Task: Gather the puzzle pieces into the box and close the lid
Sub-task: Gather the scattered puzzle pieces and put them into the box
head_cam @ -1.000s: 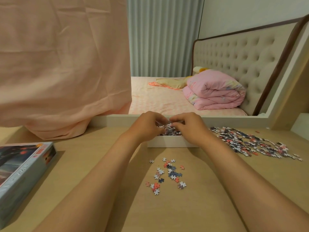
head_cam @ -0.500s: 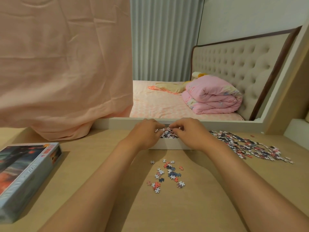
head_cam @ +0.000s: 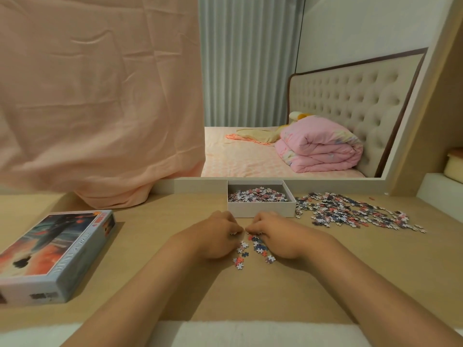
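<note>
On the table point(head_cam: 350, 284), near the middle and just on the near side of the box, a small cluster of puzzle pieces point(head_cam: 253, 249), loose. Cupped from both sides: left grip point(head_cam: 215, 236) curled round its left edge, right grip point(head_cam: 278, 237) curled round its right, fingertips almost meeting at the far end. Just beyond, the white box point(head_cam: 261, 209), open, holding a heap of pieces point(head_cam: 258, 195). Right of it, a wide scatter of pieces point(head_cam: 350, 212) over the table. Well to the left, the printed lid point(head_cam: 55, 249), flat, picture side up. Farther back, a hanging pink cloth point(head_cam: 100, 96) and a bed point(head_cam: 250, 159) with a folded pink quilt point(head_cam: 320, 149).
</note>
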`<state>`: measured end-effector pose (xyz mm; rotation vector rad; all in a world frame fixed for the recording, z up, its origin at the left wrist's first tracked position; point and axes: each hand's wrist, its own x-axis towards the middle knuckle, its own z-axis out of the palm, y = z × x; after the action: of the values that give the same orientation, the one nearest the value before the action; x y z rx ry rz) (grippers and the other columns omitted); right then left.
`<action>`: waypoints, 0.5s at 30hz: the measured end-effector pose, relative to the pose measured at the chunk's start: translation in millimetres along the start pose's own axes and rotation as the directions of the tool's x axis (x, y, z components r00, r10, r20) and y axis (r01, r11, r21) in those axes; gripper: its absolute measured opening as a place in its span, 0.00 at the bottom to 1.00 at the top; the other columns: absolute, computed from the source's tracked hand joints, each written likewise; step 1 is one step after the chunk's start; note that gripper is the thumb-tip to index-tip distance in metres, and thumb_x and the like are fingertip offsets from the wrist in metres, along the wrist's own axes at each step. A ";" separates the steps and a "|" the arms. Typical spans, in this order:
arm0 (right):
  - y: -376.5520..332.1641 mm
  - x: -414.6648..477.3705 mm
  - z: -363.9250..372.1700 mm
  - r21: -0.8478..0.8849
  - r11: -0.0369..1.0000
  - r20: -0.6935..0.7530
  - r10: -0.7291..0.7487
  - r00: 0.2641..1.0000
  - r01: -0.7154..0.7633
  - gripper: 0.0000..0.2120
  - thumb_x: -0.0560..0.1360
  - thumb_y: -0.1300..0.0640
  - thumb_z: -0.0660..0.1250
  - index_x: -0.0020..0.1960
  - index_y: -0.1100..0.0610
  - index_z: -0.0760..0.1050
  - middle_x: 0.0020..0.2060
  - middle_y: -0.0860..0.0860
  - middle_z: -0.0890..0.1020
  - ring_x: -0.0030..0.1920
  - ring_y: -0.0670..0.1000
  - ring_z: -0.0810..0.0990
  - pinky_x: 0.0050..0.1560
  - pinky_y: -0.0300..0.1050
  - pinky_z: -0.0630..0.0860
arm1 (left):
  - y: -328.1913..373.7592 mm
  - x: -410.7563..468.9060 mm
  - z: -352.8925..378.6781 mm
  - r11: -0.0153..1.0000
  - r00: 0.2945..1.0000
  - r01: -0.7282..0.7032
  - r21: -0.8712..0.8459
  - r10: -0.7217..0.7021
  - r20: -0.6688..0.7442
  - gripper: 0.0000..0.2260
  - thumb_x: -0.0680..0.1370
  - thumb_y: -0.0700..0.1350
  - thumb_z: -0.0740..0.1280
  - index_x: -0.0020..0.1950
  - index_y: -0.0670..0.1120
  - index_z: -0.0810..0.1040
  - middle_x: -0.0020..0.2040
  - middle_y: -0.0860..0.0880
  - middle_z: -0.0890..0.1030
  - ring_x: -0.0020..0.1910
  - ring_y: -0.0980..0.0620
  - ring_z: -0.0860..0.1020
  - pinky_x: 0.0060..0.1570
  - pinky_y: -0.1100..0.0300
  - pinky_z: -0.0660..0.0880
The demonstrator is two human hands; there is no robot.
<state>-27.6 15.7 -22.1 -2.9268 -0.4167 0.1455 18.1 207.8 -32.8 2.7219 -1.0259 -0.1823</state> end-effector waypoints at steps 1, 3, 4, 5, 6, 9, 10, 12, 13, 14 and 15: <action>-1.8 -2.9 -0.5 0.006 1.000 0.007 -0.009 1.000 0.009 0.22 0.81 0.65 0.56 0.70 0.48 0.74 0.62 0.49 0.72 0.63 0.51 0.70 0.66 0.51 0.70 | 2.8 -2.3 -2.0 1.000 1.000 -0.004 -0.021 0.004 0.009 0.17 0.81 0.53 0.60 0.68 0.52 0.76 0.66 0.51 0.71 0.67 0.52 0.64 0.70 0.52 0.63; -4.0 -7.1 -5.5 0.049 0.999 0.011 -0.012 1.000 0.012 0.21 0.81 0.64 0.57 0.67 0.48 0.77 0.61 0.48 0.75 0.61 0.51 0.74 0.64 0.49 0.72 | 7.0 -5.9 -8.1 0.997 1.000 -0.023 -0.072 0.024 0.020 0.14 0.80 0.51 0.63 0.65 0.53 0.79 0.62 0.51 0.74 0.63 0.52 0.70 0.67 0.53 0.67; -3.6 -8.7 -9.5 0.084 0.996 -0.002 -0.002 1.000 0.003 0.19 0.81 0.63 0.58 0.66 0.48 0.78 0.62 0.47 0.77 0.61 0.50 0.76 0.63 0.47 0.73 | 8.1 -7.2 -11.5 0.995 0.999 -0.030 -0.094 0.032 0.025 0.13 0.79 0.51 0.66 0.62 0.53 0.81 0.60 0.51 0.76 0.60 0.52 0.73 0.65 0.53 0.70; -2.8 -11.1 -14.5 0.123 0.992 -0.020 0.018 1.000 -0.015 0.18 0.81 0.62 0.59 0.66 0.48 0.78 0.62 0.47 0.78 0.59 0.48 0.77 0.62 0.45 0.74 | 9.0 -8.5 -14.9 0.994 0.999 -0.031 -0.104 0.035 0.037 0.14 0.77 0.52 0.68 0.62 0.53 0.81 0.59 0.51 0.77 0.57 0.52 0.76 0.62 0.53 0.72; -1.0 -13.7 -18.8 0.153 0.988 -0.028 0.037 0.999 -0.032 0.17 0.81 0.60 0.61 0.67 0.47 0.77 0.62 0.46 0.78 0.57 0.46 0.78 0.59 0.43 0.74 | 9.5 -9.8 -18.0 0.996 0.998 -0.017 -0.093 0.023 0.062 0.19 0.74 0.54 0.71 0.64 0.53 0.79 0.60 0.51 0.77 0.57 0.52 0.76 0.61 0.53 0.73; 6.1 -21.2 -27.3 0.095 0.989 0.080 0.106 0.991 -0.113 0.26 0.75 0.48 0.71 0.71 0.49 0.72 0.64 0.47 0.77 0.55 0.47 0.77 0.57 0.43 0.73 | 11.6 -15.5 -24.2 0.995 0.985 0.066 0.075 -0.077 0.153 0.37 0.68 0.64 0.74 0.73 0.54 0.68 0.67 0.52 0.67 0.66 0.51 0.69 0.65 0.50 0.70; 7.7 -22.5 -26.9 0.029 0.989 0.133 0.141 0.981 -0.146 0.29 0.71 0.45 0.73 0.69 0.51 0.73 0.63 0.49 0.78 0.56 0.51 0.78 0.58 0.47 0.75 | 12.7 -16.5 -24.4 0.988 0.980 0.081 0.128 -0.102 0.169 0.38 0.67 0.65 0.73 0.74 0.54 0.67 0.67 0.52 0.65 0.67 0.50 0.66 0.66 0.48 0.69; 9.0 -21.8 -22.2 -0.038 0.986 0.147 0.164 0.975 -0.160 0.29 0.69 0.42 0.75 0.64 0.55 0.75 0.59 0.53 0.80 0.56 0.55 0.80 0.59 0.54 0.77 | 12.4 -16.8 -22.5 0.987 0.980 0.080 0.141 -0.104 0.170 0.36 0.69 0.64 0.72 0.74 0.53 0.68 0.66 0.51 0.65 0.67 0.49 0.66 0.67 0.48 0.68; 8.9 -20.7 -19.3 -0.021 0.987 0.124 0.163 0.979 -0.161 0.28 0.70 0.42 0.75 0.63 0.56 0.76 0.57 0.53 0.81 0.56 0.55 0.80 0.59 0.55 0.77 | 11.8 -16.5 -21.0 0.992 0.984 0.063 0.106 -0.080 0.161 0.35 0.70 0.63 0.72 0.73 0.53 0.69 0.64 0.51 0.66 0.65 0.49 0.68 0.66 0.49 0.68; 8.5 -19.1 -16.7 0.009 0.988 0.100 0.155 0.983 -0.157 0.26 0.70 0.43 0.74 0.62 0.56 0.77 0.56 0.53 0.82 0.55 0.55 0.80 0.59 0.55 0.77 | 10.0 -15.3 -19.2 0.997 0.988 0.041 0.058 -0.049 0.148 0.33 0.71 0.62 0.73 0.72 0.53 0.70 0.62 0.51 0.67 0.63 0.50 0.70 0.66 0.51 0.68; 7.8 -17.1 -14.6 0.027 0.988 0.080 0.149 0.986 -0.152 0.24 0.71 0.44 0.74 0.61 0.57 0.78 0.55 0.54 0.82 0.54 0.55 0.80 0.59 0.54 0.77 | 8.7 -14.1 -17.6 1.000 0.991 0.014 0.005 -0.014 0.134 0.30 0.71 0.60 0.73 0.71 0.53 0.72 0.60 0.51 0.69 0.59 0.51 0.72 0.64 0.54 0.69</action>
<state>-40.1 1.0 -8.2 -2.9259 -0.2014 0.2842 5.5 213.7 -13.1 2.7532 -1.0428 -0.3708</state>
